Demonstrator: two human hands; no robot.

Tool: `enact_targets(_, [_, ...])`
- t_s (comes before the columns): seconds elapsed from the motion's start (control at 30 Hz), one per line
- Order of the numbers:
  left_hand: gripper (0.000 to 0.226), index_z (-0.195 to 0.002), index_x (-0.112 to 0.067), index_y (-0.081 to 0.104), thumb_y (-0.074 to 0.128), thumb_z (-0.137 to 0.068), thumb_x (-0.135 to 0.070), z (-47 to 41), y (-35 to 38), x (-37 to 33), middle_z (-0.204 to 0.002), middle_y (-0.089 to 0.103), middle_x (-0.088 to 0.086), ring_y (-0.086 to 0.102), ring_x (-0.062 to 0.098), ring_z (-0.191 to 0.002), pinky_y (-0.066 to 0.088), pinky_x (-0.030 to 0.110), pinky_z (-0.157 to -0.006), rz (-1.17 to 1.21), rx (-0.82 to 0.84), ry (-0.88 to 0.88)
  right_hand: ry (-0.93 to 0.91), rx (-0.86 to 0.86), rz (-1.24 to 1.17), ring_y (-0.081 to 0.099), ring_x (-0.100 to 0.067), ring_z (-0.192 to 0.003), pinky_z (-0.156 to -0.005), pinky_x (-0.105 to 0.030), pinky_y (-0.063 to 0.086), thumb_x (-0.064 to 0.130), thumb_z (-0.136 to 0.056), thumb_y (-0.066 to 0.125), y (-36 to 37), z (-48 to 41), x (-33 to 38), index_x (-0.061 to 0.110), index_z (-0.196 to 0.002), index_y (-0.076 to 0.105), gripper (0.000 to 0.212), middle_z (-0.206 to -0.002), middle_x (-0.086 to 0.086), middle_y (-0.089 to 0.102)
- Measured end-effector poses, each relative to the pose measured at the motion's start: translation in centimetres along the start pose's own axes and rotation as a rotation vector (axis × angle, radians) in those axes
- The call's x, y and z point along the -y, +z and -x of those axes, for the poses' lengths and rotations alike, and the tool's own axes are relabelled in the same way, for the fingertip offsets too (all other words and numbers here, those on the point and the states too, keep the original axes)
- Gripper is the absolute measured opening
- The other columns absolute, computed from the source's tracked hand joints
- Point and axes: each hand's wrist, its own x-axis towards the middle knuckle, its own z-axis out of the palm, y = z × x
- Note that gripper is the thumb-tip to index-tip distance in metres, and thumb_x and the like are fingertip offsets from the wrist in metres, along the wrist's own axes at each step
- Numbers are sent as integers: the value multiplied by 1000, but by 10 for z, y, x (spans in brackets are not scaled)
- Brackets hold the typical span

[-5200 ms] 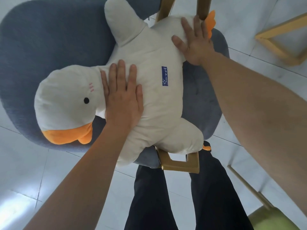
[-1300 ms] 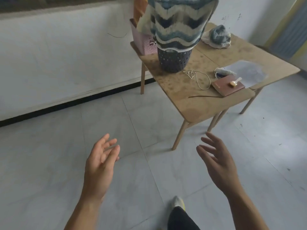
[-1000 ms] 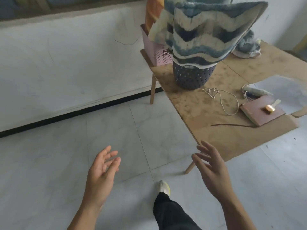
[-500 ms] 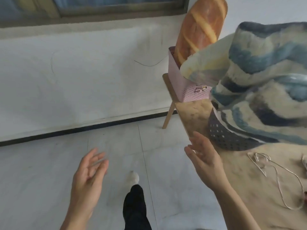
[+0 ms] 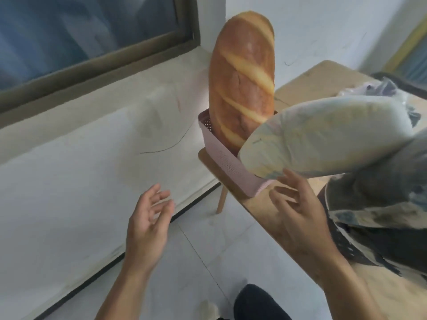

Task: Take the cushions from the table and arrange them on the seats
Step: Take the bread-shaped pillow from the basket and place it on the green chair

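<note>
A bread-loaf-shaped cushion [image 5: 242,79] stands upright in a pink perforated basket [image 5: 227,167] at the corner of the wooden table [image 5: 305,82]. A blue-and-cream wavy-striped cushion [image 5: 328,139] lies over a dark perforated basket [image 5: 346,241] to its right. My right hand [image 5: 298,209] is open, raised just below the striped cushion's near edge and in front of the pink basket; touch is unclear. My left hand [image 5: 147,222] is open over the floor, left of the table, holding nothing.
A white wall with a dark skirting strip [image 5: 143,245] and a window [image 5: 87,31] runs along the left. The table's leg [image 5: 221,199] stands on the pale tiled floor. A bundle of cloth [image 5: 379,88] lies at the table's far right. My dark trouser leg [image 5: 258,303] shows below.
I have walked from the chair with the duck cushion to the table. Over the last second both open hands have risen and the right one has come up under the striped cushion.
</note>
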Motion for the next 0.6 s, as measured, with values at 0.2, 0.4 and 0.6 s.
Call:
enact_targets(0.2, [44,-139,-29,54,67,-99,-17,-113,48,-13,-124,68,-12,67,1,-110,54,42,-103,-76,156,54,-26,-272,15,64,-3,-115,-95,-34,56,27,-94,71,23,-65,-5,28,-136,58,45,-124,17,67])
enact_targets(0.4, [49,-142,-29,47,66,-98,-17,-200,84,-53,-127,61,-18,64,-8,-108,52,24,-94,-197,366,123,-140,-361,-37,62,-2,-120,-95,-29,57,25,-91,72,54,-140,24,26,-141,51,54,-133,9,64])
enact_targets(0.6, [92,-157,-20,32,75,-80,-47,-302,128,-74,-150,49,1,54,12,-133,43,40,-115,-161,421,117,-180,-404,292,46,-17,-140,-115,-42,44,43,-94,62,71,-196,15,18,-150,45,64,-149,-2,49])
